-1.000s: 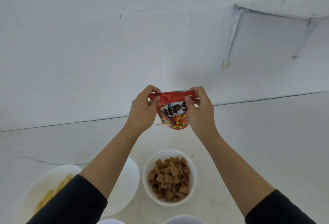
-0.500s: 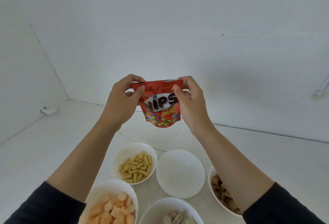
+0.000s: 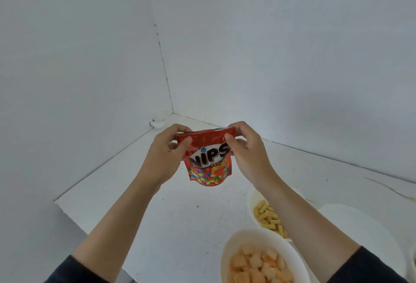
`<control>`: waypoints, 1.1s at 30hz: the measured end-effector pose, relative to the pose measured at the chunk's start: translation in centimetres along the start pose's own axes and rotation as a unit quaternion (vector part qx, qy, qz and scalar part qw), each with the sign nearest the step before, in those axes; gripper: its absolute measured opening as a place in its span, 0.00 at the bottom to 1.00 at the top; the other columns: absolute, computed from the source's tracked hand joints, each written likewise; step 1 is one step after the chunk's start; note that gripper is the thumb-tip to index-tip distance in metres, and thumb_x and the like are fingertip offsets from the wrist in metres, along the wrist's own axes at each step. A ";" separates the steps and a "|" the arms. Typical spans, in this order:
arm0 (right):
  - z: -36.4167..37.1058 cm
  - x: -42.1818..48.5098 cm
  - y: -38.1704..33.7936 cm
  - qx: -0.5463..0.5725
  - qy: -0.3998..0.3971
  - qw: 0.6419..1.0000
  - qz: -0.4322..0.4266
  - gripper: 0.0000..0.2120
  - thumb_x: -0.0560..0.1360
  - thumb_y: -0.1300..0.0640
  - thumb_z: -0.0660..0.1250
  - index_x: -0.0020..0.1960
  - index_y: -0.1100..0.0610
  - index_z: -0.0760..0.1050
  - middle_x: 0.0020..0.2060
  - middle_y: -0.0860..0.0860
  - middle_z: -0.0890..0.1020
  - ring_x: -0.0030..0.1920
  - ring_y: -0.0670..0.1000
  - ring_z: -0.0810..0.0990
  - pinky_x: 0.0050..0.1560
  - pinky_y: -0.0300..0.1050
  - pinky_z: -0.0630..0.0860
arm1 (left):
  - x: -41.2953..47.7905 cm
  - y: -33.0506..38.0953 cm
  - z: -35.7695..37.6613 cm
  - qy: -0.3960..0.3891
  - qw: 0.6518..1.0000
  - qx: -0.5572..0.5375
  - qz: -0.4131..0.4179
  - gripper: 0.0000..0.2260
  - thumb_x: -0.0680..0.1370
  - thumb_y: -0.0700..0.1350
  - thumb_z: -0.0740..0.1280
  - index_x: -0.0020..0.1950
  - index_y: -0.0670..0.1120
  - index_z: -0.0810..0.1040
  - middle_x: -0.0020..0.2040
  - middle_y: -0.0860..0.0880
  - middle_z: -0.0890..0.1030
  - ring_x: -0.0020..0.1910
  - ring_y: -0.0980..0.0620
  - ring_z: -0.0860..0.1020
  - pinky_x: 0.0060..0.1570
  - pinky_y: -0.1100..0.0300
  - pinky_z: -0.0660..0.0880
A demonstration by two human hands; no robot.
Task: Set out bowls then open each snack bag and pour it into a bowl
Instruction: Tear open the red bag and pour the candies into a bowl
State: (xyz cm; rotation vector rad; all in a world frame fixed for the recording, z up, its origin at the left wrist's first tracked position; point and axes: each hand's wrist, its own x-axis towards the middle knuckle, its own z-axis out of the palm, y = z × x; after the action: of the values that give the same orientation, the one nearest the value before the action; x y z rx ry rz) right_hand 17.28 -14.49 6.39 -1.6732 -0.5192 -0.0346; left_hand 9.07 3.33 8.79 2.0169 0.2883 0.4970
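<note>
A small red Nips candy bag (image 3: 208, 165) hangs upright in the air over the white counter, held up in front of me. My left hand (image 3: 165, 154) pinches its top left corner and my right hand (image 3: 244, 147) pinches its top right corner. The bag's top edge looks sealed. Low on the right stand white bowls: one with orange puffed pieces (image 3: 258, 260), one with yellow stick snacks (image 3: 265, 215), partly behind my right forearm, and one whose inside looks bare (image 3: 364, 233).
The white counter (image 3: 180, 226) runs into a wall corner at the back; its left edge drops off at the lower left. A small white fitting (image 3: 157, 123) sits at the foot of the left wall.
My view has swung left, so the bowls have slid to the lower right and the wall corner has come into view. Both hands still hold the bag by its top corners.
</note>
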 end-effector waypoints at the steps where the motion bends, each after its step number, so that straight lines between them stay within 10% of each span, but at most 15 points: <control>1: 0.8 -0.1 0.7 -0.008 -0.002 1.000 0.007 0.03 0.82 0.59 0.63 0.54 0.55 0.74 0.48 0.46 0.82 0.51 0.52 0.83 0.48 0.47 0.83 | -0.1 -1.1 -0.4 -0.012 1.000 0.004 -0.006 0.04 0.84 0.44 0.64 0.54 0.52 0.77 0.53 0.50 0.83 0.49 0.49 0.84 0.46 0.53 0.84; 7: 4.3 -1.7 5.0 -0.062 -0.032 0.997 0.045 0.07 0.81 0.63 0.63 0.50 0.52 0.75 0.46 0.44 0.82 0.48 0.46 0.81 0.43 0.37 0.76 | -1.7 -7.6 -1.4 -0.075 0.995 -0.007 -0.059 0.06 0.83 0.43 0.65 0.51 0.53 0.80 0.50 0.49 0.84 0.49 0.46 0.84 0.48 0.45 0.84; 11: 4.9 -2.7 6.5 -0.082 -0.033 0.994 0.068 0.10 0.79 0.66 0.64 0.49 0.52 0.77 0.47 0.43 0.82 0.48 0.43 0.80 0.45 0.33 0.74 | -2.4 -9.9 -0.8 -0.099 0.991 -0.026 -0.081 0.05 0.83 0.44 0.65 0.52 0.50 0.80 0.49 0.50 0.84 0.50 0.48 0.84 0.43 0.59 0.82; 20: 5.3 -2.6 6.1 -0.131 -0.045 0.990 -0.016 0.14 0.75 0.65 0.71 0.46 0.45 0.82 0.48 0.43 0.80 0.51 0.43 0.79 0.50 0.34 0.74 | -1.0 -9.9 -0.6 -0.103 0.988 -0.010 -0.114 0.05 0.82 0.46 0.68 0.47 0.50 0.80 0.48 0.50 0.85 0.45 0.53 0.81 0.40 0.63 0.73; 25: 6.6 -2.4 6.0 -0.259 -0.084 0.956 -0.112 0.07 0.75 0.57 0.71 0.48 0.45 0.84 0.47 0.42 0.80 0.53 0.46 0.76 0.59 0.53 0.69 | 0.0 -9.4 -0.9 -0.138 0.977 -0.030 -0.157 0.06 0.80 0.47 0.70 0.45 0.47 0.81 0.47 0.48 0.86 0.49 0.49 0.82 0.43 0.58 0.75; 33: 7.4 -1.9 6.1 -0.269 -0.101 0.950 -0.122 0.06 0.73 0.57 0.75 0.49 0.49 0.84 0.47 0.42 0.78 0.51 0.45 0.75 0.61 0.48 0.65 | 0.2 -10.2 -1.4 -0.166 0.966 -0.075 -0.184 0.07 0.82 0.45 0.68 0.45 0.47 0.81 0.48 0.47 0.87 0.51 0.48 0.83 0.51 0.53 0.78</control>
State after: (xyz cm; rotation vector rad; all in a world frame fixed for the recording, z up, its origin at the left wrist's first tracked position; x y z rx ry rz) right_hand 15.77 -8.56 -1.17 -2.1466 -0.9333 -0.2038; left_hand 8.66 9.34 0.49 1.8068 0.3931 -0.0534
